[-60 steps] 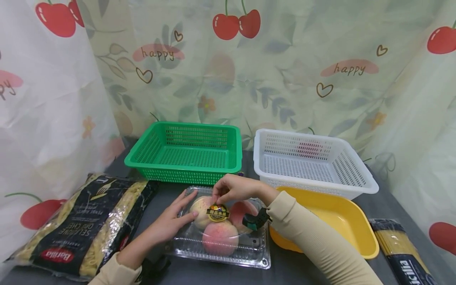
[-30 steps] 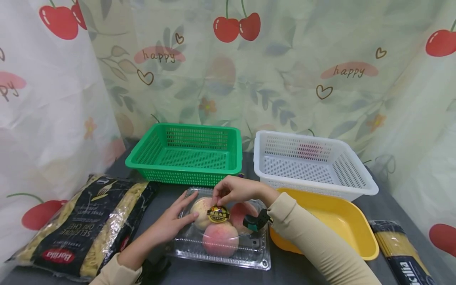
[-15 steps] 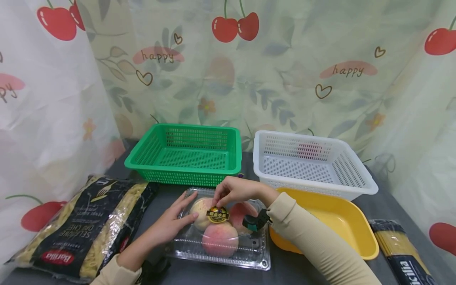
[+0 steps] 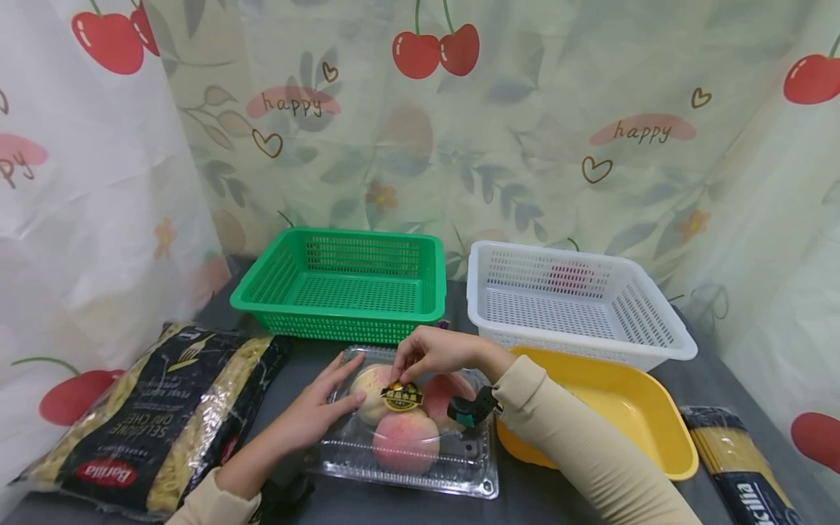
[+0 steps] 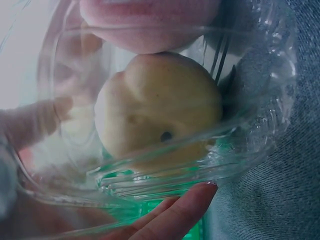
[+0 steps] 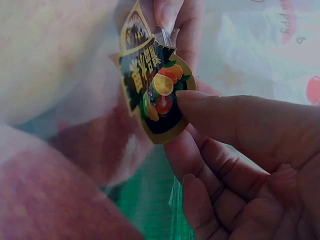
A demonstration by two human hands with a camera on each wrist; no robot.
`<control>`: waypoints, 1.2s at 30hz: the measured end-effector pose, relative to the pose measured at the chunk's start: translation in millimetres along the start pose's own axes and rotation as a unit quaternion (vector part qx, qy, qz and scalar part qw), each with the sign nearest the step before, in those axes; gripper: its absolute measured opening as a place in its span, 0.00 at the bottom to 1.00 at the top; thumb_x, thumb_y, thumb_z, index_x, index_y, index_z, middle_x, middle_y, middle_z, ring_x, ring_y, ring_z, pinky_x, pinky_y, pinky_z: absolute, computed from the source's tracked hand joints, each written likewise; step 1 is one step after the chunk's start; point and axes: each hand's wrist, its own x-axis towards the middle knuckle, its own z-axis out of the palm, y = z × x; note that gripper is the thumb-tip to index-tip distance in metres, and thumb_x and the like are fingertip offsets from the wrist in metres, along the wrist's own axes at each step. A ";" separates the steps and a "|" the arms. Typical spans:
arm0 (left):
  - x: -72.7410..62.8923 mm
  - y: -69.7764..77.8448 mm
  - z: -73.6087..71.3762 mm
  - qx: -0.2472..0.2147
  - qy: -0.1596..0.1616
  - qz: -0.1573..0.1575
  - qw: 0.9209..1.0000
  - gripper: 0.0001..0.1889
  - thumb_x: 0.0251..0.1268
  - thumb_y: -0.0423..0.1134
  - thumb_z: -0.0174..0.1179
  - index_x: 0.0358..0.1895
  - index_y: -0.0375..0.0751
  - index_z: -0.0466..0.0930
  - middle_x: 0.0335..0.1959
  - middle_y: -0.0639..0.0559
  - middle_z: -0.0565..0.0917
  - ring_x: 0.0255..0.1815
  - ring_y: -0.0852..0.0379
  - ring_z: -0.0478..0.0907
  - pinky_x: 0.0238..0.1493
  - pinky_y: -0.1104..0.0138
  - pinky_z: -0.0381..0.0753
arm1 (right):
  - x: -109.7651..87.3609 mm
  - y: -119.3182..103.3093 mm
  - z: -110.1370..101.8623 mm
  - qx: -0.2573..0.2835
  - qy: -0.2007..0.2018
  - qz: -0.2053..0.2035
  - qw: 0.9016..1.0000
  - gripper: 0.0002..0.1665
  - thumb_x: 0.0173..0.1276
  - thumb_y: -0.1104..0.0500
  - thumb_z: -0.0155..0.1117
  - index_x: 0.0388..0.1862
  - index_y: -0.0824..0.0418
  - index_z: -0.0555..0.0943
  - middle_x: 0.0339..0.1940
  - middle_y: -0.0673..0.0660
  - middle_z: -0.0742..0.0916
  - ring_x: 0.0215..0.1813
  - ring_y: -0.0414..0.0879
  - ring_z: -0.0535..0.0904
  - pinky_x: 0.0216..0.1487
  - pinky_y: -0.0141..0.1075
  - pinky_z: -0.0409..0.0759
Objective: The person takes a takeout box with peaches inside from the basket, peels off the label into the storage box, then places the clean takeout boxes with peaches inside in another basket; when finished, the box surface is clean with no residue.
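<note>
A clear plastic clamshell box with three peaches lies in front of me, a black and gold fruit label on its lid. My left hand rests on the box's left side, fingers spread; in the left wrist view its fingers lie along the clear rim beside a pale peach. My right hand pinches the label's upper edge between thumb and fingers. In the right wrist view, the label shows printed fruit, its edge bent up under the thumb.
Behind the box stand a green basket and a white basket. A yellow basin sits to the right, beside a spaghetti pack. A large pasta bag lies at the left.
The right fingertips have shifted slightly down and right at the label's upper edge, and less of its printed fruit shows. The left hand and the box have stayed in place.
</note>
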 end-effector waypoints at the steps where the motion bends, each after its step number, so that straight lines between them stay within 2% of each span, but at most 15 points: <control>1: -0.1 0.1 0.0 0.000 0.000 0.000 1.000 0.34 0.68 0.49 0.52 0.74 0.49 0.50 0.76 0.37 0.38 0.70 0.31 0.54 0.64 0.37 0.56 | -0.1 0.2 0.0 0.001 -0.001 -0.001 1.000 0.08 0.63 0.68 0.61 0.40 0.69 0.83 0.39 0.61 0.87 0.35 0.35 0.81 0.42 0.31 0.81; 6: -0.2 -0.1 0.0 0.000 0.000 0.001 1.000 0.34 0.68 0.50 0.52 0.74 0.49 0.51 0.76 0.37 0.38 0.70 0.31 0.53 0.64 0.37 0.56 | -0.4 1.8 -0.7 0.008 -0.005 -0.008 1.000 0.09 0.64 0.67 0.60 0.41 0.69 0.83 0.39 0.62 0.86 0.36 0.35 0.81 0.44 0.37 0.82; 16: -2.5 -0.2 0.3 0.005 0.006 0.015 1.000 0.36 0.66 0.55 0.53 0.73 0.52 0.52 0.75 0.34 0.39 0.69 0.29 0.54 0.62 0.36 0.57 | -0.5 6.3 -1.6 0.023 -0.016 -0.018 0.999 0.09 0.66 0.66 0.59 0.41 0.69 0.82 0.39 0.62 0.86 0.36 0.37 0.80 0.44 0.36 0.81; 26: -2.4 1.0 -0.2 -0.002 0.002 0.002 1.000 0.34 0.68 0.49 0.52 0.74 0.50 0.51 0.75 0.36 0.38 0.70 0.30 0.53 0.64 0.37 0.56 | -3.2 5.7 -1.8 0.055 -0.015 -0.013 0.998 0.08 0.65 0.69 0.57 0.40 0.70 0.81 0.39 0.61 0.85 0.38 0.39 0.80 0.47 0.43 0.81; 33: -0.7 -0.7 0.9 -0.002 0.005 -0.002 1.000 0.34 0.68 0.50 0.52 0.74 0.50 0.51 0.76 0.37 0.38 0.70 0.30 0.53 0.64 0.37 0.56 | -2.8 6.7 -1.8 0.047 0.005 -0.006 0.999 0.08 0.64 0.68 0.59 0.40 0.68 0.83 0.37 0.58 0.87 0.37 0.38 0.81 0.44 0.35 0.81; 36: -0.7 -0.4 1.0 0.000 0.005 0.000 1.000 0.34 0.68 0.50 0.52 0.74 0.50 0.51 0.76 0.37 0.38 0.70 0.30 0.52 0.64 0.37 0.55 | -3.1 5.6 -1.6 0.038 0.016 -0.003 0.999 0.08 0.64 0.67 0.60 0.40 0.68 0.83 0.36 0.59 0.87 0.37 0.38 0.81 0.44 0.37 0.81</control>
